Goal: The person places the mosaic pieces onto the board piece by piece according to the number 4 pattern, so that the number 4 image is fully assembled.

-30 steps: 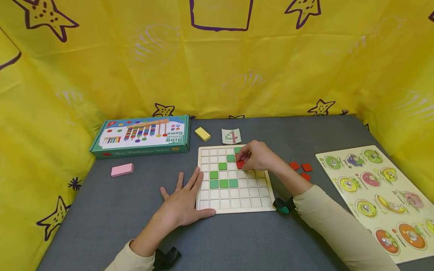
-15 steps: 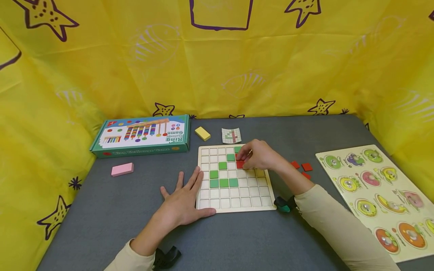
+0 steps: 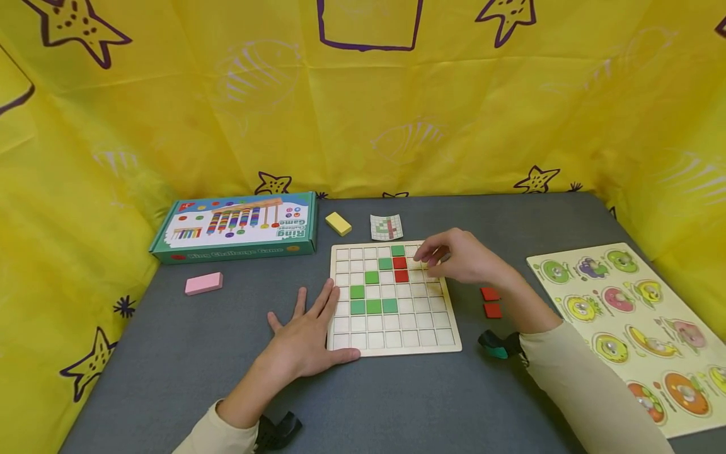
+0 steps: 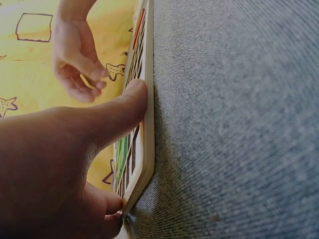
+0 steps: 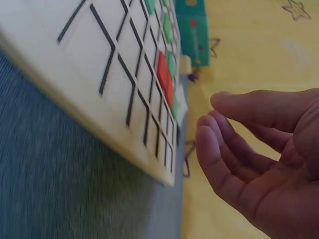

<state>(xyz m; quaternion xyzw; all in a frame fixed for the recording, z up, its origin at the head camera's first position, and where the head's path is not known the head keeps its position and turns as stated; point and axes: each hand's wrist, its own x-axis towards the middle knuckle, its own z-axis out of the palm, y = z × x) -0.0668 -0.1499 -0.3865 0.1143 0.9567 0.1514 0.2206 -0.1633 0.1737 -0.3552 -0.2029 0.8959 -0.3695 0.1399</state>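
Note:
My left hand lies with spread fingers at the left edge of a white gridded board; in the left wrist view the thumb rests on its rim. Several green tiles step diagonally up the grid and along one row. Beside the upper ones, two red tiles sit one below the other in a column. My right hand hovers over the board's upper right part, fingers loosely bent. Between its thumb and fingertips nothing is held, as the right wrist view shows.
Loose red tiles lie right of the board, partly behind the right forearm. A small pattern card and a yellow block are behind it. A game box and pink block stand left; a fruit picture board lies right.
My right hand has drawn back to the right from the red tiles, leaving both in plain view on the grid. The left hand has stayed put.

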